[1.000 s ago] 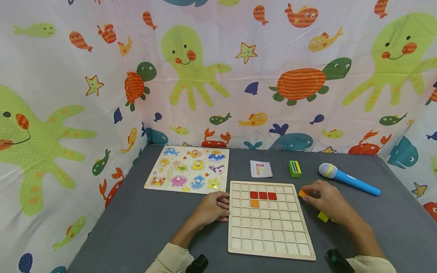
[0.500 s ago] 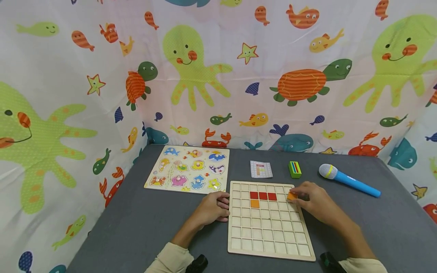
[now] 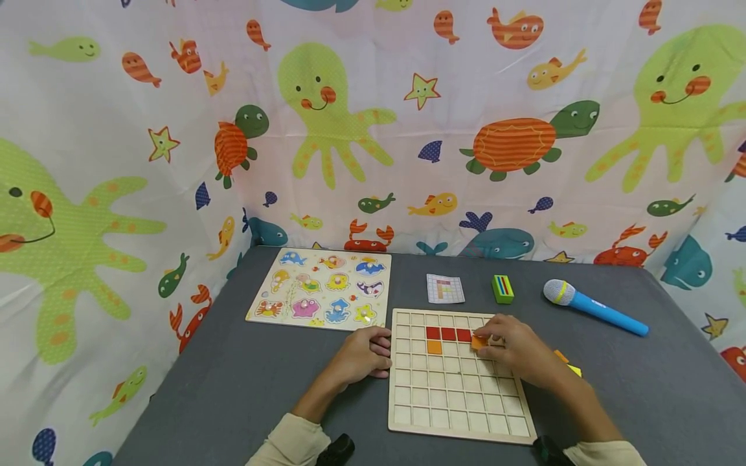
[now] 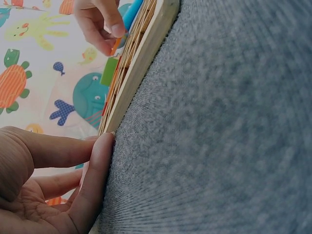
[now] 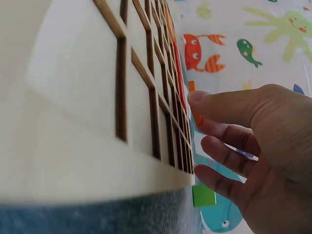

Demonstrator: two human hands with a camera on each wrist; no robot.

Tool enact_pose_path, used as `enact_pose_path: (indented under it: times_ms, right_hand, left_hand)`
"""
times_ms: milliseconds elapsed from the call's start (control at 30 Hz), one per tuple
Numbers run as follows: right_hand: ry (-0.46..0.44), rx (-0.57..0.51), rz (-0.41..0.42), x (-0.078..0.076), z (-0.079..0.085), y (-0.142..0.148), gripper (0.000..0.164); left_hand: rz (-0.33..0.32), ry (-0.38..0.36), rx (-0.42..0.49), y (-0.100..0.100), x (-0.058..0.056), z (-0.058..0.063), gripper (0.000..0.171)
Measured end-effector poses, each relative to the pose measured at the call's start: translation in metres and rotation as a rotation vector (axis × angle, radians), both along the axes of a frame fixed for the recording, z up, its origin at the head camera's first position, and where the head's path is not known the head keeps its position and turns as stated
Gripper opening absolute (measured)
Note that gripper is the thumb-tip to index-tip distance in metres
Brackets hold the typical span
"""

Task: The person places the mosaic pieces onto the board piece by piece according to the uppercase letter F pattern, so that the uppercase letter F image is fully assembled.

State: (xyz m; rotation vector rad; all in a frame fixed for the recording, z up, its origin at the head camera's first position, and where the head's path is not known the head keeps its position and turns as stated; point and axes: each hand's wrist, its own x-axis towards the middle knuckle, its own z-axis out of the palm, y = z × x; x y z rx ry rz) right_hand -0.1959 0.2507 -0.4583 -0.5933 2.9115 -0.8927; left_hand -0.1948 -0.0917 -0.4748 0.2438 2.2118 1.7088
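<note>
A square wooden grid board [image 3: 463,436] lies on the grey table. Three red tiles [image 3: 448,334] fill part of its second row, and one orange tile [image 3: 434,347] sits below the leftmost red. Thumb and fingers of my right hand [image 3: 521,349] pinch another orange tile [image 3: 479,343] over the board, just below and right of the last red. The right wrist view shows this orange tile [image 5: 196,109] tilted on edge between thumb and forefinger. My left hand [image 3: 362,356] holds the board's left edge, thumb and forefinger meeting there in the left wrist view.
Loose orange and yellow tiles [image 3: 575,370] lie right of the board, partly hidden by my right forearm. Behind the board are a patterned card [image 3: 445,288], a green striped block [image 3: 503,289] and a blue toy microphone [image 3: 609,312]. A sea-animal peg puzzle [image 3: 320,291] lies back left.
My right hand has carried the orange tile leftward from beside the board, across its right rim, to near the red tiles. The left hand stays at the board's left edge.
</note>
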Motion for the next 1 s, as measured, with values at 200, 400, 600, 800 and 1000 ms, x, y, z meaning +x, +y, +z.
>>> enact_pose_path:
  times_ms: [200,400,600,800,1000]
  right_hand:
    - [0.027,0.008,0.031,0.0,0.003,-0.012,0.031]
    - [0.025,0.022,0.087,0.0,0.007,-0.023,0.026]
    - [0.012,0.006,0.144,0.001,0.007,-0.034,0.025]
    - [-0.015,0.013,0.176,0.003,0.006,-0.047,0.027]
    - [0.004,0.055,0.204,0.003,0.005,-0.06,0.026]
  left_hand:
    - [0.001,0.002,-0.005,0.001,0.001,0.0,0.058]
    - [-0.005,0.005,-0.003,0.0,0.001,0.0,0.059]
    - [-0.004,0.004,0.008,-0.001,0.0,0.0,0.06]
    - [-0.003,0.004,-0.005,0.0,0.0,0.0,0.059]
    - [-0.006,-0.004,-0.005,0.0,0.001,0.0,0.059]
